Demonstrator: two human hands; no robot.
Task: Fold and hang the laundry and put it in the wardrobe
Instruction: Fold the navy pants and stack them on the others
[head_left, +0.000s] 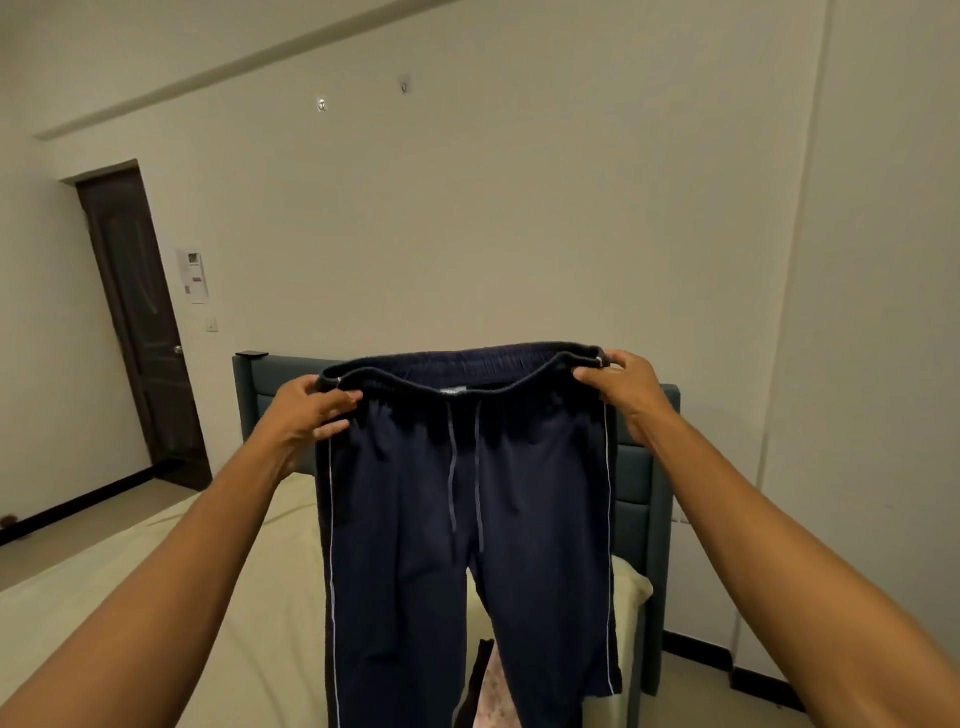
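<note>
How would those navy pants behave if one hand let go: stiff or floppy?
Probably floppy: the pants hang limp from the waistband, which sags between the left hand and right hand. Likely light, since fingertip pinches hold them up. Released on one side, they would probably droop and swing towards the bed.

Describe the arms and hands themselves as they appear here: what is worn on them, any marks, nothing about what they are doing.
Both forearms are bare as far as the frame shows, with no sleeve in view. The left hand and right hand wear no gloves. No watch, bracelet or ring shows on the visible wrists and fingers. No markings can be seen.
</note>
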